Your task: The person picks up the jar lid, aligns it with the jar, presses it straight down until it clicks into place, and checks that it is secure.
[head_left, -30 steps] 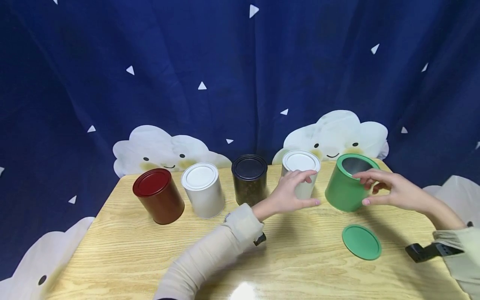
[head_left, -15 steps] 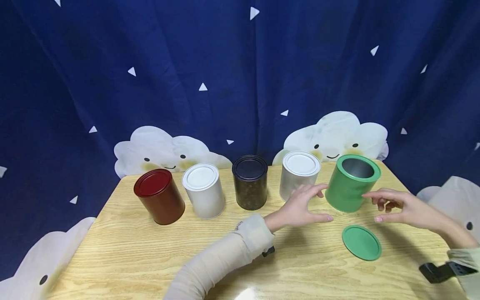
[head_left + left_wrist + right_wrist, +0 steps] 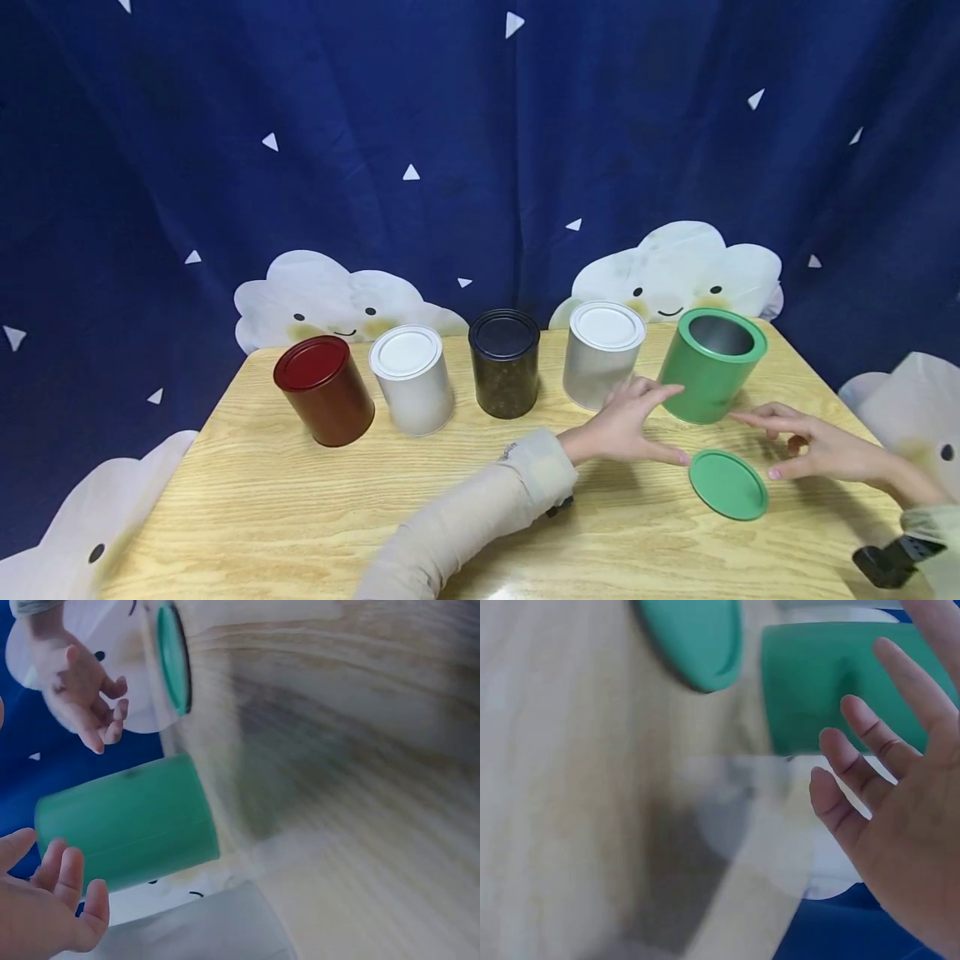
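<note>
A green can (image 3: 701, 379) without its lid stands at the back right of the table, its grey inside showing. In front of it the round green lid (image 3: 727, 485) lies flat on the wood. My left hand (image 3: 628, 423) hovers left of the lid, thumb and fingers spread apart, nothing between them. On the other side my right hand (image 3: 828, 450) hangs in the air right of the lid, fingers loosely bent and holding nothing. In the right wrist view the fingers (image 3: 870, 724) overlap the green can from this angle; the lid (image 3: 697, 641) lies beyond.
Left of the green can stand more lidded cans in a row: a white-topped can (image 3: 600, 358), a dark can (image 3: 506, 367), another white can (image 3: 412, 379) and a dark red can (image 3: 326, 392). Behind the wooden table (image 3: 300, 508) hangs a blue curtain (image 3: 390, 100) with clouds.
Both hands have moved toward the front, away from the cans and down to either side of the green lid. The left hand has also shifted right. The cans and the lid stay put.
</note>
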{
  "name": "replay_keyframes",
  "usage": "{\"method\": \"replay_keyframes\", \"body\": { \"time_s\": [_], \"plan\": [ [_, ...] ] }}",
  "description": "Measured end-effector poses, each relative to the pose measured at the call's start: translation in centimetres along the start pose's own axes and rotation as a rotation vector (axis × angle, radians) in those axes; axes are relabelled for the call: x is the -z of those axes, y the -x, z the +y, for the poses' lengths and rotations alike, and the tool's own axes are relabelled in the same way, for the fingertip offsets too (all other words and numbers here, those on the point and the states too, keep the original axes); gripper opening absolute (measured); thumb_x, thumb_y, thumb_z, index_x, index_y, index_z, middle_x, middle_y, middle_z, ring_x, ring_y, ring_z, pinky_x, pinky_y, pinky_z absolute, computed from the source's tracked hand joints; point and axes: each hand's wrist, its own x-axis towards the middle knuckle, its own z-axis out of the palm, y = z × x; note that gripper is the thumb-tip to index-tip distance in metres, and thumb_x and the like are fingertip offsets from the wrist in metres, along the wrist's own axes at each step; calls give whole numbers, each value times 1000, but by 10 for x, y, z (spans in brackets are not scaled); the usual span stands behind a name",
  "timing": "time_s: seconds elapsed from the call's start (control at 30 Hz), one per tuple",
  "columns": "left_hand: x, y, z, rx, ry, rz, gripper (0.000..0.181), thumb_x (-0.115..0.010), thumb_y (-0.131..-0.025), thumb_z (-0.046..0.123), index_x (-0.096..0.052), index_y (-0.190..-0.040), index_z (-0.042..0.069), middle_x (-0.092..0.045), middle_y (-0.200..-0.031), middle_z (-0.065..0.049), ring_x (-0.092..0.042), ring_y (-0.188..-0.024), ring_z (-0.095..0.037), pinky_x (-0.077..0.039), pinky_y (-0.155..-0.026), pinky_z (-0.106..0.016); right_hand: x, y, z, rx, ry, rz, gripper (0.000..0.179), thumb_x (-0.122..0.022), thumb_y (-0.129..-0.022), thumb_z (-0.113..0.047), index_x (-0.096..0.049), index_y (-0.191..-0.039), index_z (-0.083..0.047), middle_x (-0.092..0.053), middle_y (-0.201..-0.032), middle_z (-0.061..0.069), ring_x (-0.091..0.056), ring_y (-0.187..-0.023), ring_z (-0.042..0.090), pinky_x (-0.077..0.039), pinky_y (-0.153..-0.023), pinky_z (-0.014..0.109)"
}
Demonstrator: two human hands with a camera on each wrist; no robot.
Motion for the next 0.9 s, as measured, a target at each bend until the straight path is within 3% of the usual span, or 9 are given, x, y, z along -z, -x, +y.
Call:
{"method": "replay_keyframes", "body": {
  "time_s": [0.23,0.53,0.9],
  "plan": [
    [-18,-6,3,52,-78,-68,91,-71,-66,58,-30,-142,28,-30,-131,4,-27,-118,-7,-26,-91,-27,-13,10,16,33,23,-45,80,-78,-64,-7,-40,-134,0,-37,-112,2,-38,-91,7,-35,-65,26],
    [-33,-13,7,90,-142,-160,92,-70,-65,62,-28,-142,32,-28,-131,7,-30,-111,-6,-23,-77,-21,-25,13,29,139,148,-24,86,-83,-54,-19,-47,-131,-6,-37,-108,-5,-29,-99,-2,-32,-72,22],
    [-49,-22,8,141,-209,-241,94,-67,-64,65,-25,-142,36,-27,-132,10,-29,-107,-4,-23,-71,-19,-30,13,29,138,222,-21,86,-84,-53,-25,-49,-130,-9,-34,-106,-9,-25,-96,1,-28,-71,23]
  ]
}}
